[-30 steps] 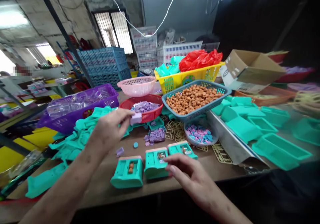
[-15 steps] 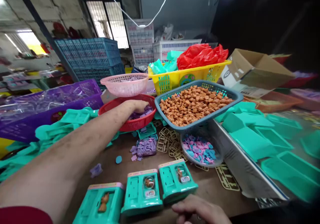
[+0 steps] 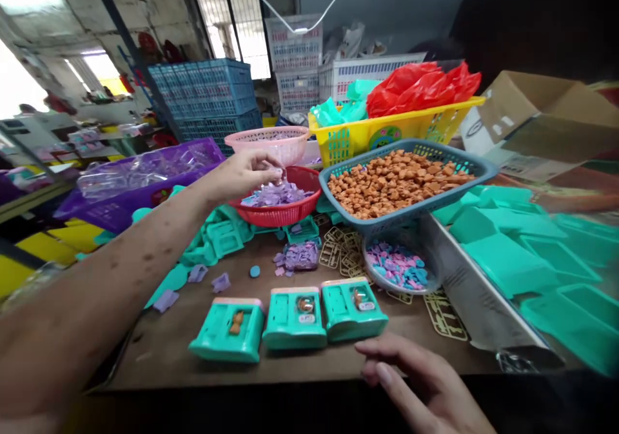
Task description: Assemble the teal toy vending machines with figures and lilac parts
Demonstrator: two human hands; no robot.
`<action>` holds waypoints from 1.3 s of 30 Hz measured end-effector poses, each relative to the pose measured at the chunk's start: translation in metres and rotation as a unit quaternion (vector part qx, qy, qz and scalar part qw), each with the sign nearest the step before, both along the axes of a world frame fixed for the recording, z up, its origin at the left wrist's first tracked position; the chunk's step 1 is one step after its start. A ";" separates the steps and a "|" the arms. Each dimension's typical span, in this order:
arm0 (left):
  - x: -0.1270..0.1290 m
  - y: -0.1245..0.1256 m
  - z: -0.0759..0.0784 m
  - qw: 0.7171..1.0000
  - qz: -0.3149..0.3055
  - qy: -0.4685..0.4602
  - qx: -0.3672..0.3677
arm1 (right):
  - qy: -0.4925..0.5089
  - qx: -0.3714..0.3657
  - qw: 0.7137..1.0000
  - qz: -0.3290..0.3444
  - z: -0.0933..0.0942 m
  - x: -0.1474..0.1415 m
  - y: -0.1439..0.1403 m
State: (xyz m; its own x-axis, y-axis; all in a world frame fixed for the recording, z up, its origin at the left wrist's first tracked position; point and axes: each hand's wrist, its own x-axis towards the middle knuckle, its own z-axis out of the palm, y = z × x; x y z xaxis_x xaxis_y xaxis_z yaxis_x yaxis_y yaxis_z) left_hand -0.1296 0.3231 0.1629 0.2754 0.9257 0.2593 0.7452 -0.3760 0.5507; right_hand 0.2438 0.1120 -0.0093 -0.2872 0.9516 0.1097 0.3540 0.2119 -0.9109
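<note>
My left hand (image 3: 251,175) is raised over the left side of a red basket (image 3: 278,216) of small purple plastic pieces (image 3: 283,194). Its thumb and fingertips are pinched together; a small, blurred thing seems to be between them. Near the table's front edge, my right hand (image 3: 420,379) is half spread, thumb apart from the fingers, holding nothing. Just beyond its fingertips lies a teal toy case (image 3: 351,324) with a clear dome. A similar case (image 3: 294,334) lies beside it, and a third (image 3: 225,350), farther left, has a brown figure (image 3: 236,322) in it without a dome.
A blue-grey basket (image 3: 411,211) of brown figures stands right of the red one, above a clear bowl (image 3: 438,279) of pink and blue pieces. Teal parts (image 3: 507,253) pile at the right, near a cardboard box (image 3: 541,108). A purple crate (image 3: 120,208) stands left.
My left hand has come up out of the purple pieces in the red basket. My right hand's fingers have spread more. The camera view has shifted, showing more of the table front.
</note>
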 end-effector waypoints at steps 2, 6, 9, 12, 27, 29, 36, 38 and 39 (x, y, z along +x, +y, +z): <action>-0.007 -0.060 -0.007 0.994 -0.022 -0.088 -0.054 | 0.011 -0.013 1.000 0.017 0.003 -0.003 -0.007; -0.019 -0.156 -0.045 0.973 0.001 -0.124 -0.196 | 0.008 -0.019 0.997 0.069 0.007 -0.015 -0.020; -0.029 -0.197 -0.079 0.942 0.041 -0.196 -0.270 | 0.000 -0.006 0.993 0.120 0.011 -0.029 -0.028; -0.031 -0.222 -0.102 0.898 0.089 -0.354 -0.243 | 0.012 0.004 0.986 0.168 0.015 -0.050 -0.035; 0.023 -0.293 -0.111 0.993 -0.013 -0.110 -0.051 | 0.242 -0.180 0.937 0.178 0.023 -0.134 -0.019; 0.011 -0.290 -0.103 0.997 -0.078 0.012 -0.018 | 0.217 -0.168 0.942 0.195 0.024 -0.135 -0.019; -0.040 -0.249 -0.108 0.988 -0.140 0.063 -0.014 | 0.086 -0.037 0.980 0.174 0.034 -0.138 0.008; -0.055 -0.232 -0.118 0.988 -0.136 0.069 -0.003 | 0.027 0.071 0.990 0.121 0.036 -0.135 0.025; -0.060 -0.224 -0.125 0.988 -0.135 0.073 -0.005 | 0.002 0.114 0.988 0.106 0.036 -0.134 0.033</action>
State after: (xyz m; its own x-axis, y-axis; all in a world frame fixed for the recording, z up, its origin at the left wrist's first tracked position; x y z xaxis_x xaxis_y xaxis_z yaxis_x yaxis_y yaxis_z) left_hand -0.1901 0.0988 0.0384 0.5471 0.8152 0.1898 0.6895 -0.5675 0.4501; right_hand 0.1096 0.1448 0.0263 -0.4762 0.8210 0.3151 0.2763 0.4799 -0.8327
